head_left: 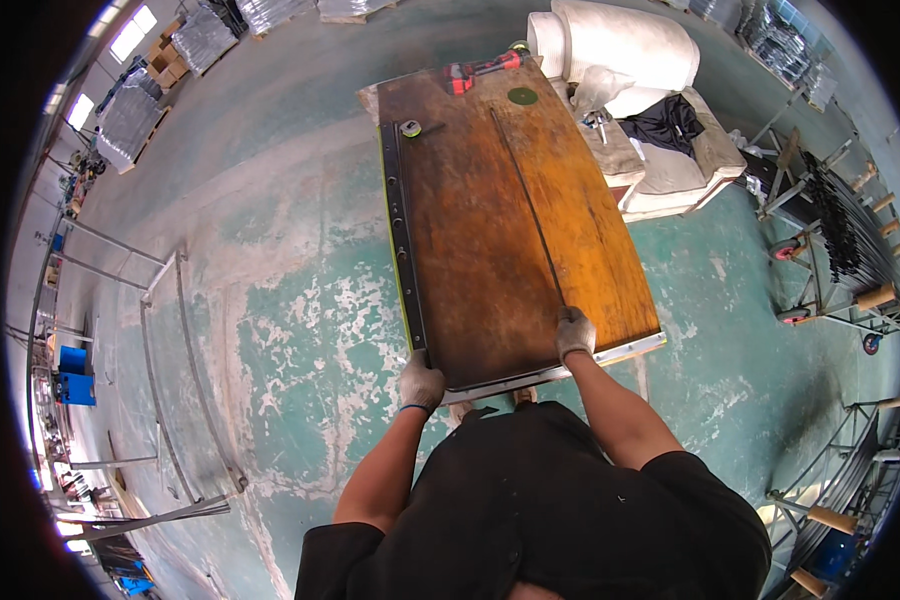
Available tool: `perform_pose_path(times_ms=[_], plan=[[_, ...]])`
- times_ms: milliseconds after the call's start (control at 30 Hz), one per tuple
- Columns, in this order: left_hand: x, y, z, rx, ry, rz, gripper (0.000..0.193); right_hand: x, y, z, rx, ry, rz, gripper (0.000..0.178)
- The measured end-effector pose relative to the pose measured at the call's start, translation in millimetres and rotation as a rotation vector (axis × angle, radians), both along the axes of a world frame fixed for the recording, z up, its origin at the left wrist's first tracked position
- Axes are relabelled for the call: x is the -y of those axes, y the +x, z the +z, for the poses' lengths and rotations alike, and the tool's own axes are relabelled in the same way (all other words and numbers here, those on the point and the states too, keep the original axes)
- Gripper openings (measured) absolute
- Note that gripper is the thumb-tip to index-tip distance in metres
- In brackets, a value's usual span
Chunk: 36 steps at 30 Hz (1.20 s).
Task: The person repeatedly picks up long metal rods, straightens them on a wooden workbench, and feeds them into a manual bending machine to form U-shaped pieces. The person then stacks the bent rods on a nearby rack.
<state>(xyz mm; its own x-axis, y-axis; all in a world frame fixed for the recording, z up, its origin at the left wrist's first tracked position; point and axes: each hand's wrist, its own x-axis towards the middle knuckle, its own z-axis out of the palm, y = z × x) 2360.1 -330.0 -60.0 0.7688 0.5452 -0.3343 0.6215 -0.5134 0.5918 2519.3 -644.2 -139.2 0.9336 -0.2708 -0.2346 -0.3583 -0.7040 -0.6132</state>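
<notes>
Before me a brown wooden-topped table (470,230) stretches away. At its near left corner my left hand (422,383), in a pale work glove, is closed on the near end of a black metal bar with holes (401,235), which lies along the left edge. Farther right, my gloved right hand (575,335) is closed around the near end of a thin dark rod (528,205) lying lengthwise on the tabletop. A tape measure (410,128) rests near the bar's far end. A red and black power tool (480,72) and a green disc (522,96) lie at the far end.
A pale metal strip (620,350) edges the table's near side. Beyond its right side stands a worn beige sofa (670,180) with black cloth (665,125). Wheeled racks of black bars (840,230) are at right, a metal frame (185,370) at left, wrapped pallets (130,120) far left.
</notes>
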Motion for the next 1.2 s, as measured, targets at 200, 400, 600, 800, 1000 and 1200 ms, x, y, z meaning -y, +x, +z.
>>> perform_pose_path(times_ms=[200,400,600,800,1000,1200], plan=[[7,3,-13,0.08,0.311,-0.435,0.042,10,-2,4,0.051,-0.172,0.188,0.032],[28,-14,-25,-0.076,0.322,-0.753,0.031,10,-53,41,0.322,-0.378,0.565,0.033],[27,-15,-36,-0.137,0.303,-0.834,0.024,-4,-91,34,0.465,-0.163,1.095,0.014],[26,-1,-26,-0.057,0.379,-0.866,0.024,-7,-73,33,0.348,-0.297,0.927,0.006],[25,-8,-22,-0.012,0.425,-0.916,0.02,-7,-82,42,0.353,-0.337,0.949,0.011],[28,-12,-29,0.012,0.462,-0.888,0.019,-1,-82,43,0.345,-0.354,0.904,0.014]])
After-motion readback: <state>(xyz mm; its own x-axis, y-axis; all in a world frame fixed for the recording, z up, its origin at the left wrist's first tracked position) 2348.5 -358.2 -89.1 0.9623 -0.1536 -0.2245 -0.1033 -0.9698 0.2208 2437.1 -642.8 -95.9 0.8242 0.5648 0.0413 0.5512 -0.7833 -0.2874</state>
